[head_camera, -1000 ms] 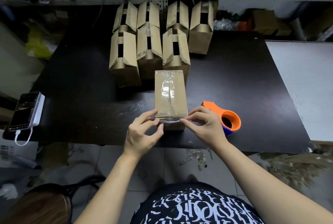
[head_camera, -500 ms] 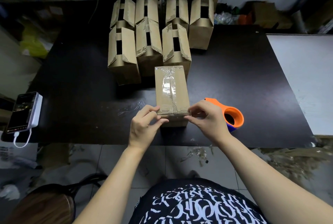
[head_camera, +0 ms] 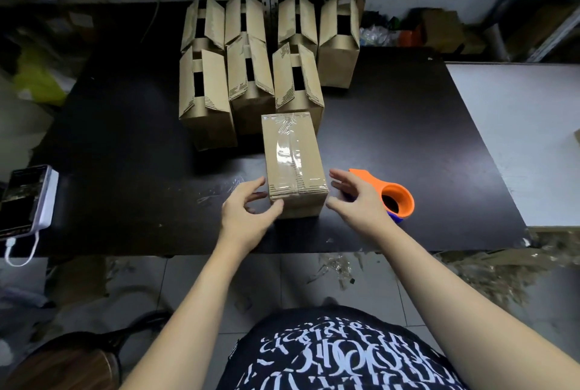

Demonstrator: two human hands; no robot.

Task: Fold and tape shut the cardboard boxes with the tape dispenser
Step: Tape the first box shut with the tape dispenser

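Observation:
A closed cardboard box (head_camera: 292, 163) lies near the front of the black table (head_camera: 125, 144), with clear tape along its top seam and over its near edge. My left hand (head_camera: 248, 210) hovers at the box's near left corner, fingers spread, its thumb close to the front face. To the right of the box is my right hand (head_camera: 354, 201), open and a small gap away from it. The orange tape dispenser (head_camera: 392, 198) lies on the table just behind my right hand, partly hidden by it.
Several cardboard boxes (head_camera: 248, 75) with their top flaps standing open are grouped behind the taped box. A phone on a power bank (head_camera: 28, 198) lies at the table's left edge. A white table (head_camera: 518, 138) adjoins on the right. Shelving runs along the back; tape scraps litter the floor.
Both hands have let go of the tape end at the box's near edge and moved apart to either side of the box, fingers now spread. The tape now lies flat on the box.

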